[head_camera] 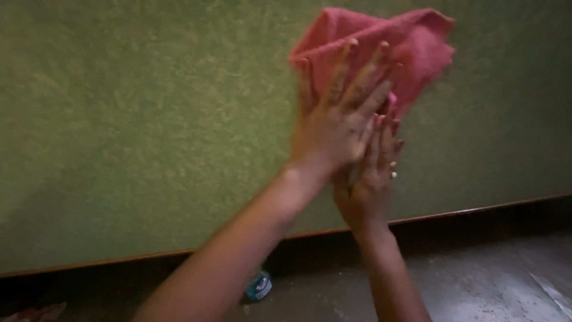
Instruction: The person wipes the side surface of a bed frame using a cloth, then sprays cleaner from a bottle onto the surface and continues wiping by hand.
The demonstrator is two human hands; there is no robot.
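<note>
A mottled green wall point(137, 131) fills the far side, a dark skirting board point(476, 223) below it, a small bottle point(258, 287) lying on the grey floor point(476, 280).

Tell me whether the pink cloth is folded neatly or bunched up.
Bunched up: the pink cloth shows loose, uneven folds and corners, pressed to the green wall under the left hand.

The green wall point(131, 119) lies open left of the pink cloth point(411, 42); a small bottle point(259, 287) stands on the floor point(476, 280) below.
</note>
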